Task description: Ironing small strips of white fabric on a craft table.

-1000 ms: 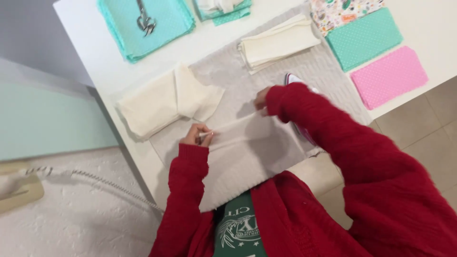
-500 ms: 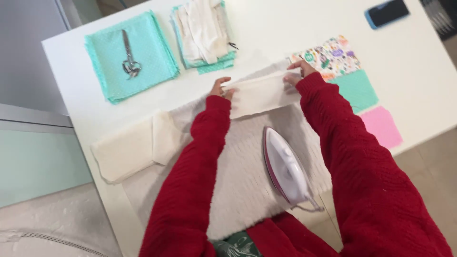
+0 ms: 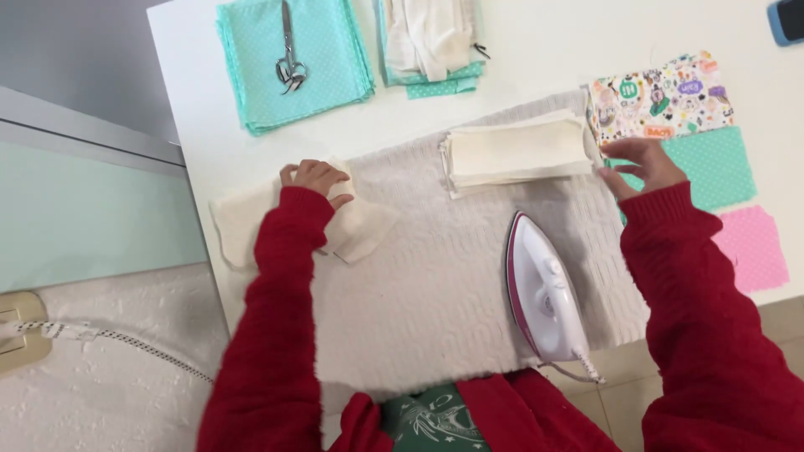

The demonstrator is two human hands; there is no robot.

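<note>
While the left hand (image 3: 314, 177) lies flat with its fingers spread on a loose pile of cream fabric pieces (image 3: 293, 222), pressing down rather than pinching, those pieces sit at the near-left edge of the white table (image 3: 536, 50), half on the pale textured pressing mat (image 3: 435, 285). Beyond that hand, further up the table, small silver scissors (image 3: 289, 50) rest on a stack of mint dotted fabric (image 3: 293, 71), and just right of it stands a second mint stack topped with cream strips (image 3: 431, 42).

Right of the left hand, across bare mat, lies the neat stack of folded cream cloth (image 3: 515, 153), squared and flat, its layers showing at the edges. It looks light, soft and limp, so the layers would likely slide apart; a hold across a whole short edge, all layers together, seems safest. Nearer the body than that stack, a white iron with a magenta rim (image 3: 544, 293) rests on the mat.

At the stack's right end the right hand (image 3: 641, 167) is loosely open, fingertips at or just off the edge, holding nothing that I can see. Beside and under that hand lie a cartoon-print fabric square (image 3: 662, 92), a mint dotted square (image 3: 712, 167) and a pink dotted square (image 3: 754, 247).
</note>
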